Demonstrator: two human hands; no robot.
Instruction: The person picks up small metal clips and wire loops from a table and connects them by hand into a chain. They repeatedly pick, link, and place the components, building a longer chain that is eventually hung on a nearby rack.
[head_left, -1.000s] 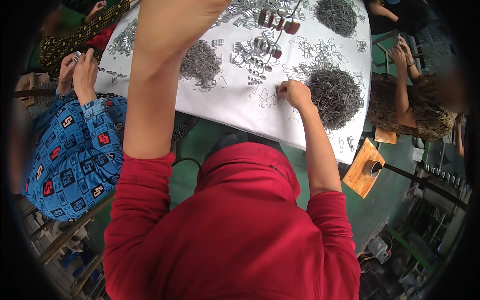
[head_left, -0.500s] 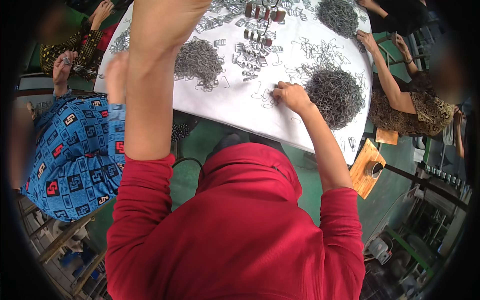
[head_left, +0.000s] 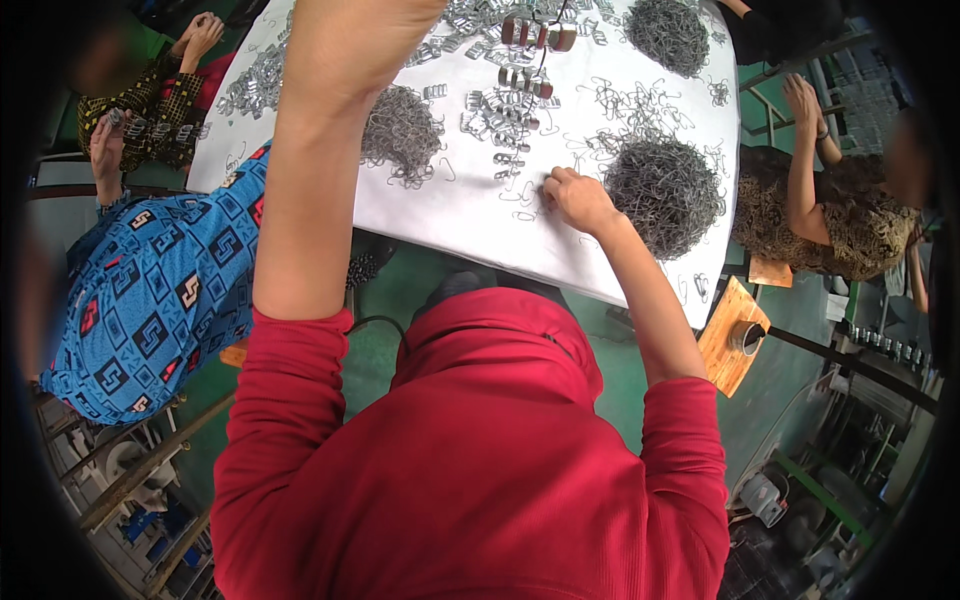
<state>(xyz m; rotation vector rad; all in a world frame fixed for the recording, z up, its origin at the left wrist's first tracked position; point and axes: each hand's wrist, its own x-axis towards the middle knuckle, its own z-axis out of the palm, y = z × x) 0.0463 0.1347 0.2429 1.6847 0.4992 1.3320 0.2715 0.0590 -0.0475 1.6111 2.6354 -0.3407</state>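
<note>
My left hand [head_left: 365, 35] is raised at the top edge. Its fingers lie outside the picture, so what it holds is hidden. A hanging strand of linked metal clips [head_left: 538, 37] comes down from the top edge to its right. My right hand [head_left: 583, 203] rests on the white tabletop, fingers curled together and tips pressed down beside a few loose wire hooks [head_left: 522, 214]. Whether a hook is between those fingertips is hidden. A big dark heap of wire hooks [head_left: 665, 195] lies right of that hand. A smaller heap of hooks [head_left: 403, 140] sits beside my left forearm.
Loose silver clips [head_left: 460, 35] spread over the far tabletop [head_left: 470, 235], near another hook heap [head_left: 668, 38]. A person in a blue patterned top [head_left: 165, 290] works close on my left; another in a brown patterned top [head_left: 830, 225] sits right. A wooden stool [head_left: 730, 350] stands by the right corner.
My left forearm has shifted slightly right, and my right hand slightly left. The neighbour in blue has drawn their blurred hand out of sight behind my arm; the person at right has brought their hands together.
</note>
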